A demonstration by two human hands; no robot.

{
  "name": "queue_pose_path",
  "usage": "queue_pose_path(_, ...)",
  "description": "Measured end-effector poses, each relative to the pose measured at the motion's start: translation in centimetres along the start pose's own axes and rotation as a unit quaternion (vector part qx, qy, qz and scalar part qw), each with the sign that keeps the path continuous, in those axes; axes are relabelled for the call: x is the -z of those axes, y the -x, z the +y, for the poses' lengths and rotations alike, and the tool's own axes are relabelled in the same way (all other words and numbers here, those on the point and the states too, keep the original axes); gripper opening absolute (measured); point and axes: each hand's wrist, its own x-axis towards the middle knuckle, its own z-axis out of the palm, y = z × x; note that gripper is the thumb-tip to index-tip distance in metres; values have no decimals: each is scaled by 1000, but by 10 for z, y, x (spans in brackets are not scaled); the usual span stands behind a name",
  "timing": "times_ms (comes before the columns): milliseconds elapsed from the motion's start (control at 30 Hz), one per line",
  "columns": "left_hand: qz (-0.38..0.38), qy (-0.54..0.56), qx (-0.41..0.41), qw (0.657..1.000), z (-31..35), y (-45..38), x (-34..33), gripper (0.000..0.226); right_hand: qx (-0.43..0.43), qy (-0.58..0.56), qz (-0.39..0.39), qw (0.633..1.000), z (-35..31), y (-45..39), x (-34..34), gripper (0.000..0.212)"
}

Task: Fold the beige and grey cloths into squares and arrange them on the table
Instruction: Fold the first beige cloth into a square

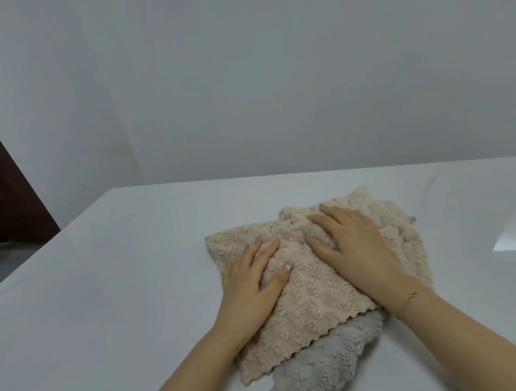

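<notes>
White glossy table (108, 311), surface reflective. Grey cloth (324, 372) lies crumpled directly on it at the near edge. Beige cloth (308, 299) lies partly on the table, its near edge overlapping the grey cloth

no readable txt, no labels, no nos. anywhere

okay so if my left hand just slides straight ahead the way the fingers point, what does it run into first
The left hand lies flat on the beige cloth, fingers pointing up and right. Going on, it would probably meet the right hand resting on the same cloth first, though depth is unclear.
</notes>
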Motion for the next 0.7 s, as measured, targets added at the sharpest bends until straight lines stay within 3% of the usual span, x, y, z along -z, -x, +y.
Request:
queue_pose_path(200,-26,12,-22,999,19,-32,-21,50,-51,15,-1,999,35,-9,9,54)
queue_pose_path(300,-26,34,-36,998,29,-42,-31,50,-62,17,-8,998,50,-14,15,58)
queue_pose_path(433,52,176,-31,983,20,-39,-26,33,-50,13,0,999,54,-15,14,56)
queue_pose_path(567,134,210,-13,968,15,-24,-20,14,-46,16,8,999,52,-15,11,50)
queue_pose_path(633,87,238,-19,967,14,-13,-13,15,-46,10,11,999,51,-14,12,49)
queue_pose_path(700,-8,225,-47,973,11,-1,-7,26,-42,9,8,999,51,-14,13,50)
